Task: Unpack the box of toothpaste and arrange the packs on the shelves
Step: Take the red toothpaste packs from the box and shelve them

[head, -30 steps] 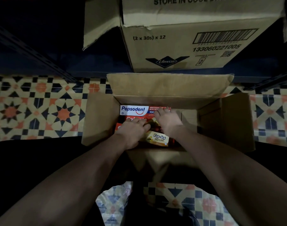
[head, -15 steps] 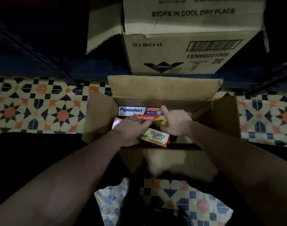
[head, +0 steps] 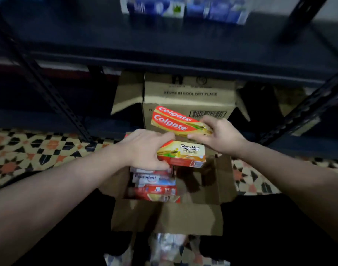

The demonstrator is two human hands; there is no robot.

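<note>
head view, looking down at an open cardboard box [head: 167, 217] on a patterned tile floor [head: 30, 150], in front of dark metal shelves [head: 183, 60]. the left hand [head: 145, 150] is clasped around the end of a yellow and red kayu sugi pack [head: 183, 155], held just above the box. the right hand [head: 220, 135] pinches the end of two stacked colgate packs [head: 175, 121], lifted higher, toward the shelves. the job looks early on: no toothpaste from this box can be seen on the shelves, and more packs remain inside, including a pepsodent pack [head: 154, 178] and red ones beneath it. a second carton [head: 187, 96] sits on the low shelf behind the raised packs. blue and white goods [head: 183, 8] on the upper shelf are too blurred to identify. the depth of the box, how many packs are left, and the dim shelf space on either side cannot be made out.
</note>
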